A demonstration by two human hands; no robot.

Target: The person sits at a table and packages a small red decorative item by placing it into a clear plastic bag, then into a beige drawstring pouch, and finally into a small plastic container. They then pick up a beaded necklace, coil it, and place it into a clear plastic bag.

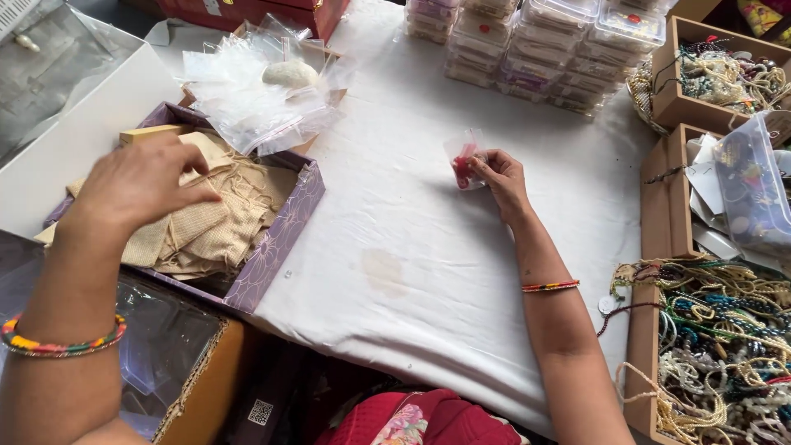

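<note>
My right hand (500,178) rests on the white tablecloth (412,247) and pinches a small clear plastic bag (464,156) with something red inside. My left hand (136,183) reaches into a purple patterned box (280,235) at the left. Its fingers touch the beige cloth pouches (222,216) piled in that box, and I cannot tell whether they grip one. Both wrists wear colourful bead bangles.
A heap of empty clear bags (247,95) lies behind the purple box. Stacked clear plastic containers (535,45) stand at the back. Wooden boxes of bead strings (717,330) line the right edge, with a clear tub (750,189) above them. A cardboard box (198,379) sits at lower left.
</note>
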